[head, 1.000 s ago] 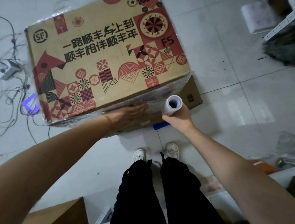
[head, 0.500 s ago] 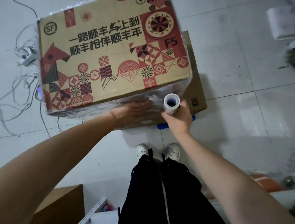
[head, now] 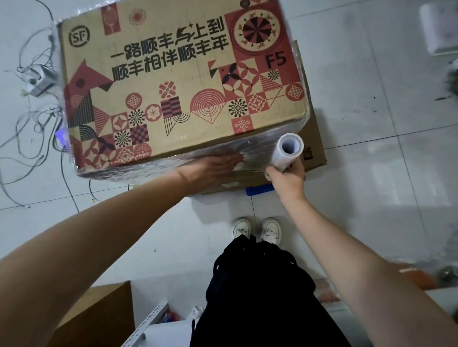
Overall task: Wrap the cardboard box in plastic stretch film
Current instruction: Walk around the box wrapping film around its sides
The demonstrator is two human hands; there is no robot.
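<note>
A large cardboard box (head: 175, 80) with red and black patterns and printed characters stands on the tiled floor. Shiny stretch film (head: 254, 154) clings to its near side and wraps its corners. My left hand (head: 211, 167) lies flat, fingers spread, pressed against the film on the near side. My right hand (head: 288, 180) grips a white roll of stretch film (head: 286, 152), held upright at the box's near right corner, with its hollow core facing the camera.
A flattened cardboard sheet (head: 315, 142) lies under the box's right side, with a blue object (head: 259, 188) beneath the near edge. Tangled cables and a power strip (head: 39, 79) lie left of the box. Another carton (head: 96, 319) and a metal rail (head: 139, 331) sit near my legs.
The view has shifted, so the box sits further right and nearer in the frame. My right hand with the roll has stayed at the near right corner; the left hand remains pressed on the film.
</note>
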